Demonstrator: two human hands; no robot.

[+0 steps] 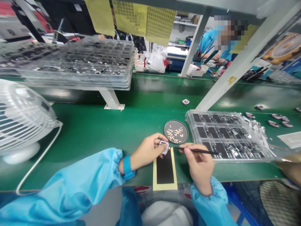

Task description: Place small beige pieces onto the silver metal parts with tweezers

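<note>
Between the fingers of my left hand (150, 147) is a small squarish white casing (164, 147) with a dark reddish edge. My right hand (199, 163) pinches black tweezers (198, 151), their tip pointing left close to the casing; whether the tip grips anything is too small to tell. Under the hands lies a black sheet with a yellow border (165, 169). A round dark dish (185, 138) of tiny pale pieces sits just beyond my hands. A blue band circles my left wrist.
Clear compartment trays (195, 138) with black parts lie at right. More casings (185, 102) are scattered on the green bench (94, 125). A white fan (23, 116) stands left, stacked trays (82, 81) on a raised shelf. A co-worker (209, 40) sits across, behind a slanted post (225, 78).
</note>
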